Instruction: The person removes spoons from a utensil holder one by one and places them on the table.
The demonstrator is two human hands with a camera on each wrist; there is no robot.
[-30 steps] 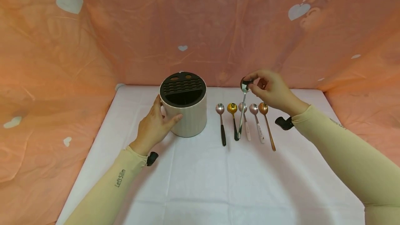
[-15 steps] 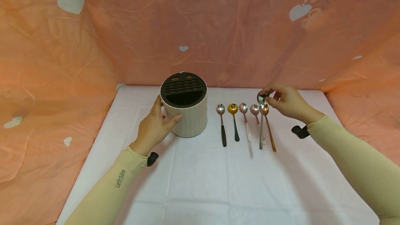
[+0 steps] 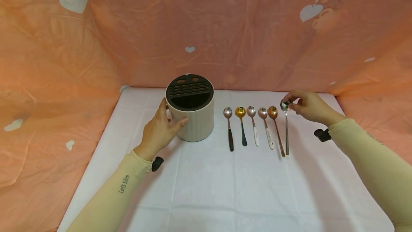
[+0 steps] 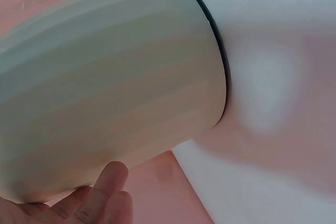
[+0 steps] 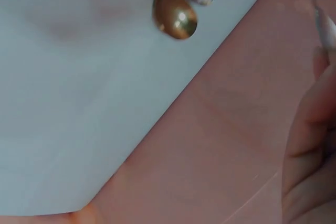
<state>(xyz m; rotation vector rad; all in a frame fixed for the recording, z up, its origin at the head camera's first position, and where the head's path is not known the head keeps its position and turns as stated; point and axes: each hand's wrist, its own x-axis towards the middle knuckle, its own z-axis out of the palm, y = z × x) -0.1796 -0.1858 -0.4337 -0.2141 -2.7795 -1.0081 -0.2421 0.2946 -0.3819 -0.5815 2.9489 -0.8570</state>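
My left hand [image 3: 157, 128] holds the near left side of a cream, ribbed utensil holder [image 3: 199, 126], thumb across its front and fingers along its side. The holder stands upright, with a black slotted lid [image 3: 188, 89]. In the left wrist view its wall [image 4: 121, 77] fills much of the picture, fingertips [image 4: 115, 174] against it. At the right, my right hand [image 3: 310, 106] pinches a silver spoon [image 3: 287, 135] by its bowl, handle toward me. That spoon is close beside a copper-coloured spoon [image 3: 278, 135], the rightmost of the row on the cloth.
Left of the copper spoon lie two white-handled spoons [image 3: 269, 138] [image 3: 255, 135], a gold spoon [image 3: 243, 131] with a dark handle, and a black-handled spoon [image 3: 230, 139]. A white cloth [image 3: 206, 189] covers the table. Orange-pink sheeting [image 3: 225, 38] hangs behind it and at both sides.
My right hand has carried the silver spoon rightward and down, from over the middle of the row to the right of the copper spoon. My left hand and the holder have stayed put.
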